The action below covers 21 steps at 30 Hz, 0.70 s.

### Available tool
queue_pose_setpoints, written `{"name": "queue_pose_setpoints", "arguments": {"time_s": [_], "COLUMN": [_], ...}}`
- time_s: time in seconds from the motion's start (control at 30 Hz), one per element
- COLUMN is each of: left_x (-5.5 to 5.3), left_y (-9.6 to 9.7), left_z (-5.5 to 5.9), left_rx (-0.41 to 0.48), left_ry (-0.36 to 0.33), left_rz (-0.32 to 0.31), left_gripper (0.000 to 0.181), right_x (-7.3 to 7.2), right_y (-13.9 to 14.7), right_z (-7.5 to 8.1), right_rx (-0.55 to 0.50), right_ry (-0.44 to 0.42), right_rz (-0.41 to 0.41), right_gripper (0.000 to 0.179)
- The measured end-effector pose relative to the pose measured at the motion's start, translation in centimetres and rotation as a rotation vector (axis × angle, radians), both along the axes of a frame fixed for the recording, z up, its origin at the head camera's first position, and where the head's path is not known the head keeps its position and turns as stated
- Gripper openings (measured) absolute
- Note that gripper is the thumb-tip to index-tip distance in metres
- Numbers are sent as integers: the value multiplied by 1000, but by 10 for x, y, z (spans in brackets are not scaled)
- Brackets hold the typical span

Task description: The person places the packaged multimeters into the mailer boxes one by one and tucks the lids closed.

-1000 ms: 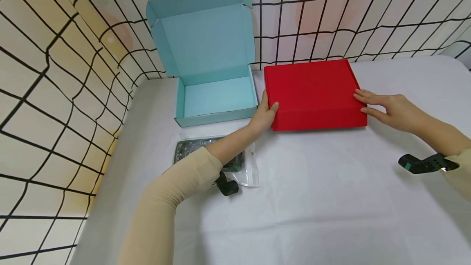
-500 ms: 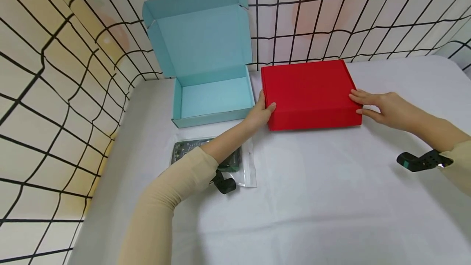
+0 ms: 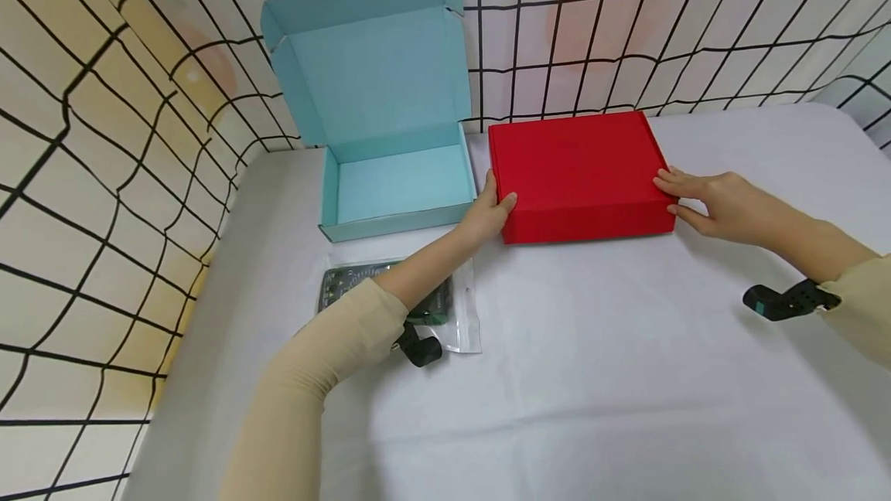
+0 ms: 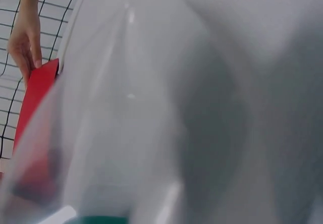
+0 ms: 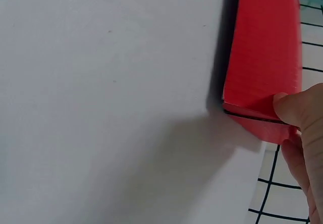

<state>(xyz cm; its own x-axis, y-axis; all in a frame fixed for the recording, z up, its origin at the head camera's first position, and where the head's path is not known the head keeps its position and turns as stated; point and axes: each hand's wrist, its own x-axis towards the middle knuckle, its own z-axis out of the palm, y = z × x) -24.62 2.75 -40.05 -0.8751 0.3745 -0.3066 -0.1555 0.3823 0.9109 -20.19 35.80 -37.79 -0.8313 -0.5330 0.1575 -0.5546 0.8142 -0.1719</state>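
Note:
A closed red box [image 3: 578, 161] sits on the white-covered table just right of an open light-blue box [image 3: 404, 185]. My left hand [image 3: 487, 211] grips the red box's left front corner, thumb on the front side. On the opposite end, my right hand [image 3: 710, 199] holds the right edge, with its thumb near the front corner. The right wrist view shows that thumb [image 5: 290, 108] pressing the red cardboard [image 5: 265, 47], fingers partly hidden behind. Under my left forearm lies a clear plastic bag [image 3: 462, 315] with a dark green circuit board [image 3: 348, 278].
The light-blue box's lid [image 3: 379, 76] stands up against a black wire grid [image 3: 578, 68]. The same grid runs down the table's left side. White cloth [image 3: 592, 362] covers the table in front of the boxes. Plastic blurs much of the left wrist view.
The whole head view has shifted slightly, so everything appears a little further left. Both hands keep their hold, and the red box's right end has come slightly left with the right hand.

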Motion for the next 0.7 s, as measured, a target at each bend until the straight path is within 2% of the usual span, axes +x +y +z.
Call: {"name": "queue_pose_setpoints", "arguments": {"time_s": [0.2,0.47,0.7], "left_x": [-1,-1,-1], "left_y": [-1,0,-1], "left_z": [-1,-1,0], "left_rx": [1,2,-22], "left_ry": [14,1,-3], "left_rz": [-7,-5,-4], "left_gripper": [72,73,74], "right_x": [0,-1,3], "right_y": [-1,-1,2], "right_z": [2,-5,-19], "right_rx": [8,-13,-54], "right_ry": [-41,80,171], "right_rz": [-19,-8,-7], "right_gripper": [63,61,73]}}
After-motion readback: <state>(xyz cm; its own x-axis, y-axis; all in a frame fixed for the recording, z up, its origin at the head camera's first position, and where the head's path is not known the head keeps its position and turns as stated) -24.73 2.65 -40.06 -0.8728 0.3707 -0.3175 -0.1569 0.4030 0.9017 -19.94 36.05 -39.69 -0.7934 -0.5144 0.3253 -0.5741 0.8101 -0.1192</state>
